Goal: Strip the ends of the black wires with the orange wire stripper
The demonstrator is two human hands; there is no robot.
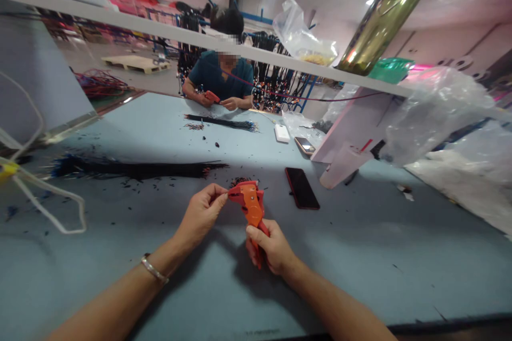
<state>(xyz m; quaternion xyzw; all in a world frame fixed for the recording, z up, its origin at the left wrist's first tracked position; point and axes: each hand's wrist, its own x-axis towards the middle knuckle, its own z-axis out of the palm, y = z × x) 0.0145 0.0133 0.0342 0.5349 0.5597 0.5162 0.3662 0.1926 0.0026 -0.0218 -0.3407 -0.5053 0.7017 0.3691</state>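
My right hand is wrapped round the handles of a red and orange wire stripper, held upright above the table. Its jaws point left, towards my left hand. Thumb and forefinger of that hand are pinched together at the jaw tip on a thin dark wire, mostly hidden by the fingers. Behind my left hand lies a long bundle of black wires, with blue ends at the left. A small heap of dark clippings sits just behind the stripper head.
Across the table a co-worker holds another red tool near a second wire bundle. To the right lie a black phone, another phone, a white box and a cup with a straw. A shelf bar crosses above.
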